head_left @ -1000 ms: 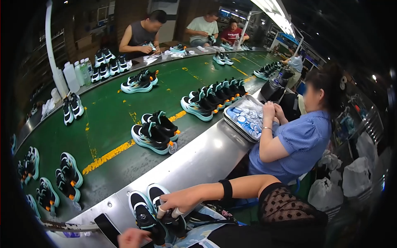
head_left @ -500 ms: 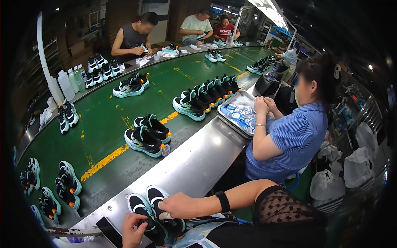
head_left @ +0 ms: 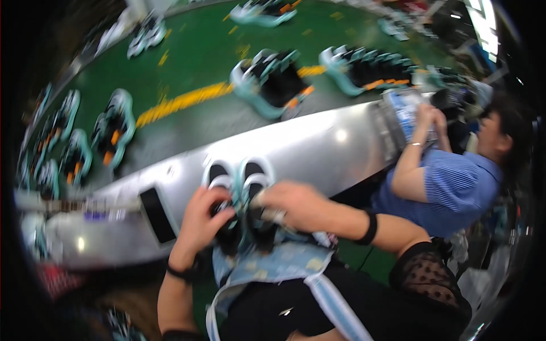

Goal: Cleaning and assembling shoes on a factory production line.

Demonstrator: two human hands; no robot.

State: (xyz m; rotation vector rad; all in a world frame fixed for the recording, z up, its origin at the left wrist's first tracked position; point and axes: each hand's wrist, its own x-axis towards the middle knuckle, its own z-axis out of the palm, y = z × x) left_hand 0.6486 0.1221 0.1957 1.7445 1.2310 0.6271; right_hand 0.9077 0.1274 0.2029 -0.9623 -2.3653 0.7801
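Observation:
In front of me, a pair of black, white and mint sneakers stands side by side on the metal ledge, toes pointing away. My left hand (head_left: 200, 219) has its fingers and thumb curled on the left sneaker (head_left: 219, 173) near its opening. On the right sneaker (head_left: 256, 173), my right hand (head_left: 296, 204) rests with bent fingers, and something whitish covers a fingertip or two. Motion blur softens both hands, and they hide the middle of each shoe. A patterned light-blue apron (head_left: 273, 264) lies against the heels.
A dark phone (head_left: 158, 215) lies on the metal ledge (head_left: 307, 136) left of the pair. Beyond is a green conveyor (head_left: 193, 68) carrying more sneakers. At right, a co-worker in a blue striped shirt (head_left: 438, 187) reaches into a tray (head_left: 402, 111) of round blue-and-white pieces.
My view has tilted down and swung, bringing the pair nearer the middle. My left hand has shifted from beside the left sneaker's heel to its opening; my right hand stays at the right sneaker.

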